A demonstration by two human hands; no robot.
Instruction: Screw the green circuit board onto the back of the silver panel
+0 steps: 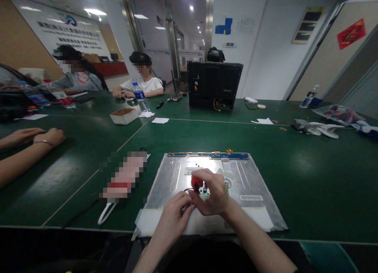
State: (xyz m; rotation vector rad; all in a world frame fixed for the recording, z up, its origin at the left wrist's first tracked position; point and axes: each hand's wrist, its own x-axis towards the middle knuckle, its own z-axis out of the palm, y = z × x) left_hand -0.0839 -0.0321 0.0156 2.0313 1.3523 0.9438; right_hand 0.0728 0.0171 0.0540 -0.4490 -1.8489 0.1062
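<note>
A flat silver metal panel (254, 178) with a blue circuit strip (206, 155) along its far edge lies on the green table (310, 174) in front of me. Over its near middle my right hand (214, 194) grips a small green circuit board (204, 192) with a red part (195, 182) on it. My left hand (173, 218) sits just below and left of it, fingertips touching a thin black wire at the board. White paper or foam (147, 222) lies under the panel's near edge.
A black computer case (215, 84) stands at the table's far middle. A cardboard tray (124, 115) and water bottle (139, 95) are far left, near two seated people. Another person's arms (26, 141) rest at left. A blurred object (125, 176) lies left of the panel; bags far right.
</note>
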